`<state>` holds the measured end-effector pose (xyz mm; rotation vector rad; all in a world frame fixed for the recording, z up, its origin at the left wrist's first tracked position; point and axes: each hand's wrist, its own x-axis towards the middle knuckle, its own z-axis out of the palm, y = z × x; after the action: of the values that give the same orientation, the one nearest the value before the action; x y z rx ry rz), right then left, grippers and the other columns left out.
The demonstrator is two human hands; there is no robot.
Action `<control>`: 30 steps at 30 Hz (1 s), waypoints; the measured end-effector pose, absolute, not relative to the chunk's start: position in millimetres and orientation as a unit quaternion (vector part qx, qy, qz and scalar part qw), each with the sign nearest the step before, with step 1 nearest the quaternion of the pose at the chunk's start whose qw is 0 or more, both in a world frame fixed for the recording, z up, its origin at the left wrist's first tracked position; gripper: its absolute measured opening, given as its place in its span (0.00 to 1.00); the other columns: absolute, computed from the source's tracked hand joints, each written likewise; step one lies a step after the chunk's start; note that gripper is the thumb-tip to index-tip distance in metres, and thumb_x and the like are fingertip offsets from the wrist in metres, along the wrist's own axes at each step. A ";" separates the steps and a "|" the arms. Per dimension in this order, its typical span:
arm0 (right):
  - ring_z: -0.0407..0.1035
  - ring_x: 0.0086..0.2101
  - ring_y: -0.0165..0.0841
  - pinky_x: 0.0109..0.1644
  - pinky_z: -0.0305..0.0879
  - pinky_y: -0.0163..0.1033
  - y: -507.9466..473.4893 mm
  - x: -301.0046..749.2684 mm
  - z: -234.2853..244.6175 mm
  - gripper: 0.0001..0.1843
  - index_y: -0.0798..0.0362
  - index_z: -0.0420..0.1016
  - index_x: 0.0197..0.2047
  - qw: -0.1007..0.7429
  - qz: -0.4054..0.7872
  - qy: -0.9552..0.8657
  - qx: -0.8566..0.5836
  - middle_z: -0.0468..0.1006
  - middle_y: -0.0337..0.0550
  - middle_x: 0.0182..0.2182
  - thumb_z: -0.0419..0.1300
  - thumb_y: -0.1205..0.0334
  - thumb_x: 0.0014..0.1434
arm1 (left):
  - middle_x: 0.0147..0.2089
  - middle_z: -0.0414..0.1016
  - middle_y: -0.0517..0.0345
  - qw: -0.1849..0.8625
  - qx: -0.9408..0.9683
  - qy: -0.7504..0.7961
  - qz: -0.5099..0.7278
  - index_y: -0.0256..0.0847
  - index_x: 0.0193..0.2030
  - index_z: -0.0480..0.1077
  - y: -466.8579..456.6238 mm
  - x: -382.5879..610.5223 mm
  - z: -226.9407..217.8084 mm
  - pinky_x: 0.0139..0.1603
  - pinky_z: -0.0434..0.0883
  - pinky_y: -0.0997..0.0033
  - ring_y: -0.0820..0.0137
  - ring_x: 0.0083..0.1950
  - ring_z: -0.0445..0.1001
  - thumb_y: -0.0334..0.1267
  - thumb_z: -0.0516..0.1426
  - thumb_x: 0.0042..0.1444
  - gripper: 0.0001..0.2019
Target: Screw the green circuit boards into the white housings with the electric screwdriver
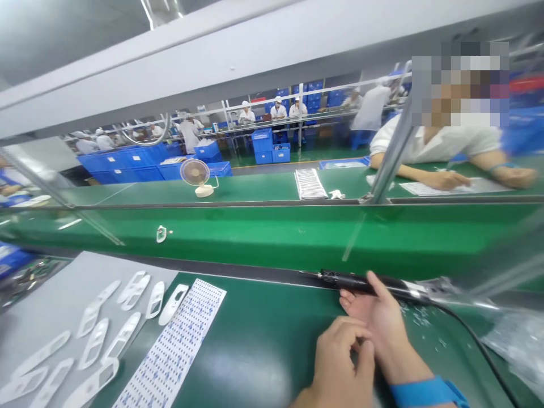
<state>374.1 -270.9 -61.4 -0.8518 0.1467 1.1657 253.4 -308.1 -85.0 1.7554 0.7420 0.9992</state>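
Palm up, my right hand (385,326) has its thumb raised and its fingers slightly curled; a blue band (427,392) circles the wrist. Behind the thumb and fingers lies a black electric screwdriver (348,280), its bit pointing left and its cable (476,334) trailing right; no grip on it shows. My left hand (342,354) is closed in a pinch against the right palm, and whatever its fingertips hold is hidden. Small pale pieces (425,326), too small to name, are scattered right of the right wrist.
White plastic housings (93,343) lie on a grey sheet (55,306) at left, beside a blue-printed label sheet (170,351). A green conveyor (255,232) carries a small white part (161,233). Beyond stand a fan (196,173) and a co-worker (450,141). A plastic bag (518,345) lies right.
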 end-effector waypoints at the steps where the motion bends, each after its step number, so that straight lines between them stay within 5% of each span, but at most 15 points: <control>1: 0.71 0.19 0.36 0.20 0.69 0.36 -271.1 373.7 -57.5 0.09 0.56 0.70 0.33 0.734 0.541 0.087 -0.402 0.75 0.48 0.22 0.56 0.61 0.63 | 0.46 0.79 0.52 0.471 0.717 0.306 0.413 0.40 0.42 0.76 -308.3 253.8 -85.5 0.40 0.73 0.70 0.66 0.42 0.77 0.25 0.55 0.57 0.11; 11: 0.68 0.19 0.34 0.19 0.68 0.36 -272.0 367.5 -39.5 0.12 0.53 0.69 0.31 0.698 0.548 0.119 -0.446 0.72 0.47 0.23 0.49 0.61 0.65 | 0.44 0.79 0.55 0.476 0.705 0.345 0.398 0.43 0.40 0.76 -311.9 255.9 -94.2 0.40 0.74 0.65 0.64 0.39 0.77 0.25 0.58 0.50 0.13; 15: 0.68 0.20 0.34 0.20 0.68 0.36 -271.4 367.7 -39.8 0.12 0.53 0.69 0.32 0.699 0.546 0.117 -0.446 0.72 0.46 0.24 0.49 0.61 0.64 | 0.46 0.79 0.56 0.478 0.687 0.375 0.399 0.44 0.42 0.76 -313.8 255.4 -87.9 0.45 0.74 0.65 0.63 0.43 0.77 0.24 0.57 0.51 0.15; 30: 0.67 0.21 0.33 0.21 0.67 0.35 -272.9 369.3 -43.0 0.10 0.54 0.68 0.32 0.704 0.546 0.108 -0.441 0.72 0.45 0.25 0.53 0.60 0.64 | 0.44 0.78 0.57 0.469 0.715 0.340 0.393 0.43 0.38 0.72 -310.6 254.5 -88.9 0.38 0.73 0.70 0.67 0.38 0.76 0.25 0.57 0.51 0.10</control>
<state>369.3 -272.9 -43.0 -0.9801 0.2411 1.2148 254.5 -310.6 -88.9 1.7525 0.8333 0.9627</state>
